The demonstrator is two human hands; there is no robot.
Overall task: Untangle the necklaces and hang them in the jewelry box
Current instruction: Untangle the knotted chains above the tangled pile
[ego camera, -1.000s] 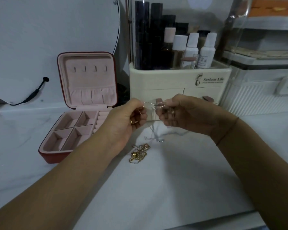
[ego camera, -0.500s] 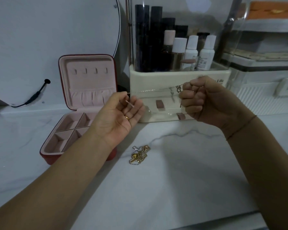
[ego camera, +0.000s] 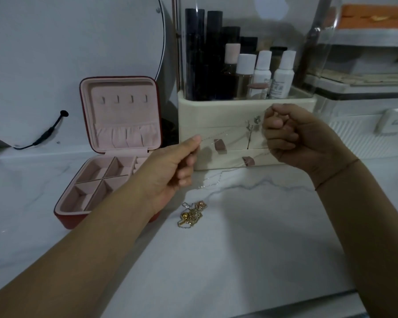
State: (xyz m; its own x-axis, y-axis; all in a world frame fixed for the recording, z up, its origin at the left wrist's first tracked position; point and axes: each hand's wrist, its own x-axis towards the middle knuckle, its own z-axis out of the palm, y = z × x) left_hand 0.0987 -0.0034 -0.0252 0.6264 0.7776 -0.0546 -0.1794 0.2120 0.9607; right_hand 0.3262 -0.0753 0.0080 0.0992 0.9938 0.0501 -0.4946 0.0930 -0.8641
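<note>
Here left hand, right hand each pinch silver necklace, stretched between.

Right of the open jewelry box, the left hand and right hand hold a silver necklace between them. Tangled gold necklaces lie beside the box.

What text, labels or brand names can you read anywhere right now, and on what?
Nothing is legible.
White bottle, label: print too small to read.
Latch on the clear container at right: mark too blurred to read.
Jewelry box: no lettering shows.
</note>
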